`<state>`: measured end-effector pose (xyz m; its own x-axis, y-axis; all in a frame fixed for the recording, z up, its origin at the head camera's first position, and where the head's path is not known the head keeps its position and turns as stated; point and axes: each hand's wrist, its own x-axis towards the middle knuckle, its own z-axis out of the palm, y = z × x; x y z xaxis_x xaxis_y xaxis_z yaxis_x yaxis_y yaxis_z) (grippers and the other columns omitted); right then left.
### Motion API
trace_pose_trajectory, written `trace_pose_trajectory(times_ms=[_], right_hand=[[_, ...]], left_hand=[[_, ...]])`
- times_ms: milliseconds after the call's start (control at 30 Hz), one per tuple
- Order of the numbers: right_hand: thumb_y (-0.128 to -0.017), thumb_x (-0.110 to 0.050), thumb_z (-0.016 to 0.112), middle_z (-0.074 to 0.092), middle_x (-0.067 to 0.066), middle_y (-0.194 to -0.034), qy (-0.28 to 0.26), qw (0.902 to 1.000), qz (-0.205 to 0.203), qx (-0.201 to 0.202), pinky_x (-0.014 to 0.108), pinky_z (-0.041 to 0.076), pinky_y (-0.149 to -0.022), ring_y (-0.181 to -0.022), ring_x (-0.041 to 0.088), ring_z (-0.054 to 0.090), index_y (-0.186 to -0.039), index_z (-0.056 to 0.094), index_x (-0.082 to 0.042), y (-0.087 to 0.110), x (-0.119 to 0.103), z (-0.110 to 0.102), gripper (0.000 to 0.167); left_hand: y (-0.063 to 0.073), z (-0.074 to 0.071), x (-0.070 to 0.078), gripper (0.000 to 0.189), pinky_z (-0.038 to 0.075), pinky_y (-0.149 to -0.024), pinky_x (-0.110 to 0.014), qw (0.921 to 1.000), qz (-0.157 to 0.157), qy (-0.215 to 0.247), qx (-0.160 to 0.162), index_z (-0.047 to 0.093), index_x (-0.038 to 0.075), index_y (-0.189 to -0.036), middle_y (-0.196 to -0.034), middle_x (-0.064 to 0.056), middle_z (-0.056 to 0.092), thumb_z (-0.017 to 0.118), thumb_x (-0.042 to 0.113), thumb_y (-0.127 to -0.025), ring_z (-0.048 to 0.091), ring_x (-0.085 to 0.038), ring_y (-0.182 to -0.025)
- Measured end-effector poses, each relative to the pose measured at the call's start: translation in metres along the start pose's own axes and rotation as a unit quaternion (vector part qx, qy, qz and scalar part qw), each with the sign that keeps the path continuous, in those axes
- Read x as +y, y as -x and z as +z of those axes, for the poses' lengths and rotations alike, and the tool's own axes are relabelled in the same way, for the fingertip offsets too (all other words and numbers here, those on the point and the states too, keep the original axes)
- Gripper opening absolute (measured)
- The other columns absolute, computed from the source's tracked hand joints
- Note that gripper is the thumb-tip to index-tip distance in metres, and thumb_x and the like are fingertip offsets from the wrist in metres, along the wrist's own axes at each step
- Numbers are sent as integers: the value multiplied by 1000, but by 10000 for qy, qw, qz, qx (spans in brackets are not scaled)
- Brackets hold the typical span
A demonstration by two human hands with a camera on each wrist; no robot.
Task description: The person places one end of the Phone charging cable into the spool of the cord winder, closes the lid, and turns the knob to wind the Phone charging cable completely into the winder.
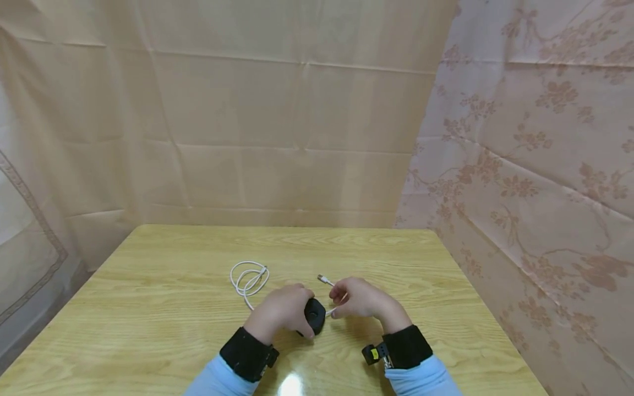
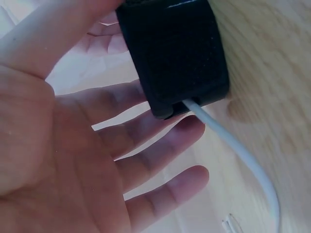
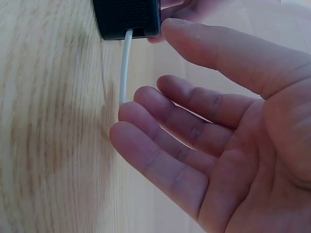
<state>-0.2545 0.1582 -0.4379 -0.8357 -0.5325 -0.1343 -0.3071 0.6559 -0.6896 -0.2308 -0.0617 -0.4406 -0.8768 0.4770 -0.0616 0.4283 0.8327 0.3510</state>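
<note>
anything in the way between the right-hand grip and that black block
No visible obstacle. Only the white cable spans the gap, running from the black block toward the right-hand grip, and it likely won't block the way. The left-hand grip holds the block's other side.

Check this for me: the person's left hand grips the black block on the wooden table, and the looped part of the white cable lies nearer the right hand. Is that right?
Not quite: the looped part of the white cable lies nearer the left hand, as the head view shows. The left hand does grip the black block.
</note>
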Motion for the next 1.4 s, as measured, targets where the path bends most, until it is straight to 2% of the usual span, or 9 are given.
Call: trace_pose_trajectory(times_ms=[200, 333, 533, 633, 800, 967, 1200, 1400], right_hand=[[-83, -12, 85, 67, 6, -101, 41, 10000, 36, -27, 40, 54, -79, -93, 20, 64, -114, 68, 1, 0, 2, 1, 38], [-82, -10, 84, 67, 6, -100, 117, 9999, -33, -10, 39, 54, -79, -92, 20, 65, -112, 68, 1, 0, 2, 1, 36], [-81, -14, 85, 68, 5, -102, 269, 9996, -7, 114, 40, 54, -81, -94, 20, 65, -114, 69, 1, 1, 2, -2, 40], [-81, -16, 86, 67, 6, -103, 245, 9995, 35, 206, 40, 55, -82, -95, 20, 65, -116, 68, 1, 2, 3, -4, 43], [-83, -18, 85, 67, 9, -106, 170, 9987, 56, 473, 43, 54, -85, -97, 22, 64, -121, 67, 3, 4, 3, -9, 47], [-85, -19, 84, 68, 12, -109, 133, 9953, 21, 959, 44, 53, -89, -99, 23, 65, -122, 66, 2, 5, 2, -15, 46], [-87, -19, 83, 69, 9, -114, 3, 9837, 65, 1795, 46, 52, -93, -106, 24, 64, -125, 67, -4, 9, -5, -23, 44], [-88, -17, 82, 68, 5, -119, -347, 9743, -312, 2206, 43, 54, -93, -110, 23, 64, -128, 66, -6, 14, -18, -28, 45]], left_hand=[[-2, 4, 0, 73, 51, -72, -40, 9996, -107, -153, -191, 69, 10, -115, -98, -1, 62, 99, 37, -54, 59, -18, -81], [-3, 3, -4, 72, 51, -75, -40, 9995, -200, -84, -240, 67, 8, -116, -99, -1, 62, 98, 31, -55, 58, -19, -83], [-1, -2, -13, 53, 48, -67, -36, 9999, -107, 52, -107, 64, 10, -101, -87, 2, 56, 90, 22, -57, 54, -17, -74], [0, -6, -18, 45, 47, -64, -36, 9995, -72, 316, -69, 61, 10, -96, -84, 1, 56, 86, 19, -59, 53, -18, -72], [4, -17, -25, 51, 47, -65, -38, 9980, -155, 613, 3, 63, 8, -109, -89, 0, 59, 83, 21, -63, 54, -20, -75], [9, -31, -30, 63, 49, -72, -41, 9968, -94, 658, 439, 62, 5, -124, -102, -4, 62, 84, 25, -69, 56, -21, -83], [15, -44, -30, 69, 51, -80, -41, 9913, -3, 571, 1184, 59, 5, -132, -118, -6, 62, 86, 28, -73, 58, -23, -97], [17, -55, -29, 74, 51, -83, -42, 9837, 174, 326, 1759, 57, 6, -137, -124, -5, 61, 83, 24, -70, 58, -24, -101]])
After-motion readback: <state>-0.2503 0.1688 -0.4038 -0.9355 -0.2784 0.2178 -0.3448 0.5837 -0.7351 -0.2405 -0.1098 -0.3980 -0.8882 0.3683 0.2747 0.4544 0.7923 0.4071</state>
